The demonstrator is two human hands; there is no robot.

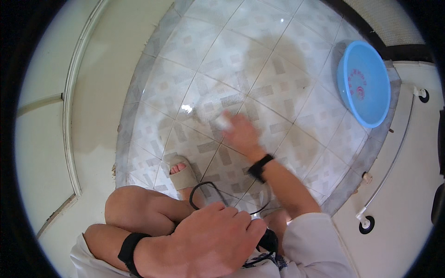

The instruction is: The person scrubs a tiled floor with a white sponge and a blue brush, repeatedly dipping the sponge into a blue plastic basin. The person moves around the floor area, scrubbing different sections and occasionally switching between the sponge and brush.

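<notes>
My right hand (pixel 243 135) reaches down to the wet tiled floor (pixel 240 78), with a small white object (pixel 223 122) in its fingers. Hand and object are both blurred, so I cannot tell what the object is. My left hand (pixel 215 239) is close to the camera above my lap, its back up and its fingers curled under. What lies beneath those fingers is hidden. Beside them is a black object (pixel 268 239), partly covered, and a black cable (pixel 200 189) loops in front of the hand. Each wrist wears a black band.
A light blue plastic basin (pixel 368 83) with a red print stands at the right by the wall. A towel rail (pixel 393 163) is on the right wall. A white panelled door (pixel 41 139) is on the left. My beige slipper (pixel 182 173) rests on the tiles.
</notes>
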